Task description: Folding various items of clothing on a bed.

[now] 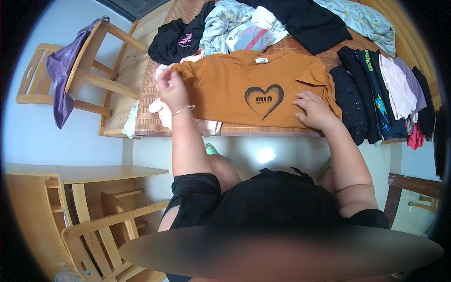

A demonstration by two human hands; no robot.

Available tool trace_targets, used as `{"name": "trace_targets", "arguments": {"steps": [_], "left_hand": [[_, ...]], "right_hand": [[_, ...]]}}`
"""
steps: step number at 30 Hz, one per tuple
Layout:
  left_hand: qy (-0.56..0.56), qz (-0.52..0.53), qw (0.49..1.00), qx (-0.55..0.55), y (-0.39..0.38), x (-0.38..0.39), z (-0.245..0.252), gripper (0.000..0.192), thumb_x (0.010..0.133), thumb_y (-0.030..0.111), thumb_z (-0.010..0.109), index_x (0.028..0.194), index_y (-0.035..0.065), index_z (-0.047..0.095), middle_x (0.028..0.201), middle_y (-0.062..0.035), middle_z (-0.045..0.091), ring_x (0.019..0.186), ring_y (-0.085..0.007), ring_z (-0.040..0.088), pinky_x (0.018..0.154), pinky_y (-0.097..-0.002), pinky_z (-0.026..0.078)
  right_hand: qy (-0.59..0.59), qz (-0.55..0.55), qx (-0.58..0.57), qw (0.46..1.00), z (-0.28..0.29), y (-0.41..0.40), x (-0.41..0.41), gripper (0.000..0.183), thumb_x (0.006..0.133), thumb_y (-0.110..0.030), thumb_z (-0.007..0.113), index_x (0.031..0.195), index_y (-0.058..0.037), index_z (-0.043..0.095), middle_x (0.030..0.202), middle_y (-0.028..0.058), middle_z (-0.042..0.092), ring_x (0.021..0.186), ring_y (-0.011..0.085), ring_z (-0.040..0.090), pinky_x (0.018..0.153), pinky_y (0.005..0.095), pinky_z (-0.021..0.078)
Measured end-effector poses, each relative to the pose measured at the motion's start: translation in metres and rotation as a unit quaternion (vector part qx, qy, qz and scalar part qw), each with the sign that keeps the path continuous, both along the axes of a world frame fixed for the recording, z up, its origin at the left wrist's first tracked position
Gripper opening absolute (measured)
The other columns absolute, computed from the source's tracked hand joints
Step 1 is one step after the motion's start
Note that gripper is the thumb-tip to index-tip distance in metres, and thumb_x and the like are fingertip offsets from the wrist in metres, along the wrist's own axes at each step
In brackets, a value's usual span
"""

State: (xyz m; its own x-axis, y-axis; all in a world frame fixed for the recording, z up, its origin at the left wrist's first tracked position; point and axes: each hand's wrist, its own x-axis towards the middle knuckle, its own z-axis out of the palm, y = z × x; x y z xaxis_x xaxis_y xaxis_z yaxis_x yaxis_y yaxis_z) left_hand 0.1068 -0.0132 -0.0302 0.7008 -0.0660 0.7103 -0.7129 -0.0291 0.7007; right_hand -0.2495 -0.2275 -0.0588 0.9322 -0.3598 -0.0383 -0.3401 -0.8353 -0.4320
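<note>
An orange-brown short-sleeved T-shirt (225, 91) lies spread on a woven mat (151, 123), its neckline away from me. A dark heart print with writing marks its front. At the shirt's left edge, my left hand (173, 90) has its fingers bent against the sleeve and appears to pinch it; the hand hides part of the grip. My right hand (314, 110) rests palm down on the right side of the shirt, fingers apart, just below the other sleeve. Pale pink cloth (209, 127) shows from under the shirt's left part.
Folded dark clothes (352, 102) and a white garment (396, 84) lie in a row at the right. Behind the shirt are a black garment (169, 42), a plastic package (250, 37) and checked cloth (222, 21). Wooden chairs (95, 60) stand left, one draped with purple cloth (63, 67).
</note>
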Motion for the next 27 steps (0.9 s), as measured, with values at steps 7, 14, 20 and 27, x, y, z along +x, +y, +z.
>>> {"name": "trace_targets", "arguments": {"steps": [7, 14, 20, 27], "left_hand": [[-0.157, -0.188, 0.828, 0.505, -0.047, -0.095, 0.001, 0.029, 0.081, 0.024, 0.064, 0.107, 0.0119, 0.065, 0.112, -0.0110, 0.064, 0.121, -0.0303, 0.051, 0.104, -0.0506, 0.032], [-0.022, -0.102, 0.733, 0.673, -0.018, -0.065, -0.004, 0.051, 0.079, 0.039, 0.067, 0.122, 0.0128, 0.060, 0.132, -0.0109, 0.053, 0.132, -0.0284, 0.038, 0.108, -0.0508, 0.028], [-0.089, -0.063, 0.773, 0.626, -0.008, -0.061, -0.003, 0.049, 0.078, 0.038, 0.068, 0.119, 0.0120, 0.061, 0.130, -0.0122, 0.054, 0.130, -0.0300, 0.041, 0.105, -0.0479, 0.034], [-0.014, 0.096, 0.840, 0.535, 0.015, -0.036, 0.023, 0.055, 0.079, 0.041, 0.068, 0.117, 0.0029, 0.060, 0.113, -0.0183, 0.063, 0.109, -0.0341, 0.056, 0.094, -0.0399, 0.044]], "right_hand": [[-0.036, 0.009, -0.034, 0.999, -0.003, -0.003, -0.003, 0.036, 0.080, -0.021, 0.066, 0.112, -0.0050, 0.063, 0.127, 0.0160, 0.055, 0.124, 0.0337, 0.047, 0.104, 0.0412, 0.0372], [-0.121, -0.197, -0.033, 0.972, 0.037, -0.026, -0.017, 0.030, 0.083, -0.031, 0.061, 0.098, -0.0067, 0.067, 0.099, 0.0150, 0.067, 0.092, 0.0326, 0.063, 0.080, 0.0417, 0.0500], [0.087, -0.282, -0.022, 0.955, 0.064, -0.032, -0.038, 0.042, 0.086, -0.040, 0.059, 0.106, -0.0028, 0.060, 0.099, 0.0222, 0.065, 0.095, 0.0378, 0.062, 0.082, 0.0454, 0.0488], [0.162, -0.234, 0.009, 0.959, 0.040, -0.028, -0.041, 0.057, 0.087, -0.038, 0.058, 0.128, -0.0002, 0.046, 0.108, 0.0252, 0.063, 0.102, 0.0392, 0.060, 0.089, 0.0444, 0.0472]]}}
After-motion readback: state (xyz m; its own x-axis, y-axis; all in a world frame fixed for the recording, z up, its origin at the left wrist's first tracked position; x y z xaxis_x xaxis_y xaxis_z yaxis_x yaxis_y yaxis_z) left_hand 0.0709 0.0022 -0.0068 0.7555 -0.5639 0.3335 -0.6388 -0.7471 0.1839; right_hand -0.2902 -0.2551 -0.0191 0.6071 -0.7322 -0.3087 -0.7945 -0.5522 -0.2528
